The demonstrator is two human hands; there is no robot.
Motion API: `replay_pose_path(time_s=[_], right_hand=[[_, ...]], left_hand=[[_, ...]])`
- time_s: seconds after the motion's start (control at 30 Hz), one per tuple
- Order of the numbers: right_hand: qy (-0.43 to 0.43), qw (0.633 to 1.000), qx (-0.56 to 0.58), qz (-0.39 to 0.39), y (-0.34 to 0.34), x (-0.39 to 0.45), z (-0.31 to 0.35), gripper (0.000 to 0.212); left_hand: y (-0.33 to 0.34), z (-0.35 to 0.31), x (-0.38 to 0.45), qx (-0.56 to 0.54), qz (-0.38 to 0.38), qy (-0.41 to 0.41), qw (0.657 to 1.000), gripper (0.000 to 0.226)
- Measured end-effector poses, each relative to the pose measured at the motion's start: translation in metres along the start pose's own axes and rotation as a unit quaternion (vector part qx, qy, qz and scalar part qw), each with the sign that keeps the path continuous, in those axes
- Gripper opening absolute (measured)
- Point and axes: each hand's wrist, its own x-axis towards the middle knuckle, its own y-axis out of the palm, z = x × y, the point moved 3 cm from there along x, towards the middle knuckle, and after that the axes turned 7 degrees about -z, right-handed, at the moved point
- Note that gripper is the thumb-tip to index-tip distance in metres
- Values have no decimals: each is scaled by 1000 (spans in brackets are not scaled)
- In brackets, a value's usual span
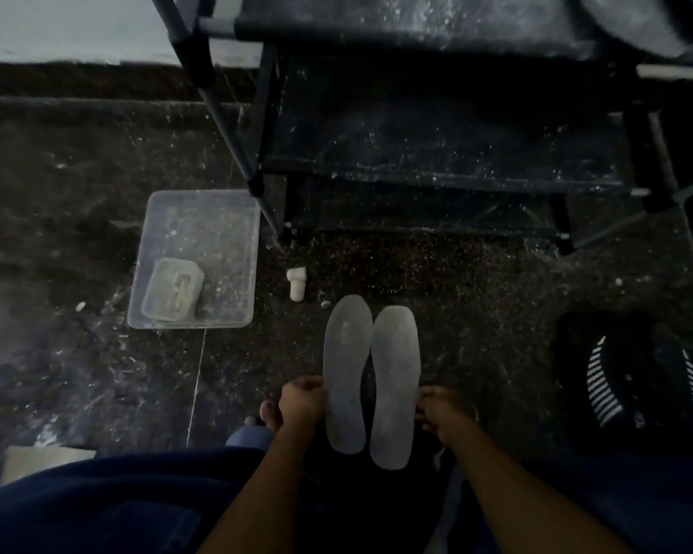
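Two pale grey shoe insoles are held side by side, toes pointing away from me, over the dark speckled floor. My left hand (301, 401) pinches the outer edge of the left insole (347, 373). On the other side, my right hand (441, 409) grips the outer edge of the right insole (395, 387). The inner edges of the insoles touch near the toe end. Both hands have curled fingers.
A black shoe rack (437, 165) stands ahead. A clear plastic tub (233, 217) with a smaller container (173, 293) inside lies to the left. A small white fitting (297, 283) sits on the floor. A dark striped shoe (625, 377) lies at right.
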Motion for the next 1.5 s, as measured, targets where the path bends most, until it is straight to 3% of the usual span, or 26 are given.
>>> replay_pose_path(time_s=[0.33, 0.4, 0.5, 0.6, 0.7, 0.8, 0.9, 0.97, 1.0, 1.1, 1.2, 1.3, 1.37, 1.5], right_hand=[[7, 1000, -5, -11, 0, 3, 5, 13], [11, 1000, -12, -25, -5, -2, 9, 24], [-6, 995, 16, -94, -27, -25, 31, 46], [-60, 976, 28, -206, -79, -54, 74, 46], [-144, 947, 116, -262, -146, -83, 121, 40], [-211, 909, 195, -302, -208, -121, 159, 36], [-272, 806, 267, -452, -270, -175, 191, 37], [-353, 747, 272, -493, -299, -205, 212, 39], [-389, 736, 262, -488, -311, -214, 222, 34], [-441, 760, 191, -438, -339, -225, 253, 23], [-463, 817, 123, -322, -346, -216, 282, 15], [-423, 865, 60, -262, -348, -194, 303, 25], [-397, 887, 68, -225, -348, -189, 310, 30], [-358, 917, 66, -164, -343, -199, 321, 29]], left_hand=[[-1, -2, 1, 53, -13, -7, 998, 29], [-6, -6, -8, 86, -15, -11, 996, 27], [-13, -17, -23, 114, -26, 10, 993, 20], [-18, -45, -41, 99, -31, 63, 993, 20], [-21, -103, -67, 61, -20, 163, 984, 19], [-25, -180, -106, 18, -27, 295, 955, 18], [-28, -258, -154, -57, -23, 400, 915, 29], [-29, -304, -184, -110, -37, 450, 886, 29], [-27, -324, -199, -137, -29, 458, 878, 24], [-15, -374, -228, -167, 7, 470, 867, 5], [-3, -410, -235, -145, -20, 455, 879, 17], [8, -428, -230, -96, -48, 428, 897, 9], [14, -432, -223, -65, -66, 399, 912, 24], [19, -438, -213, -104, 1, 350, 931, 27]])
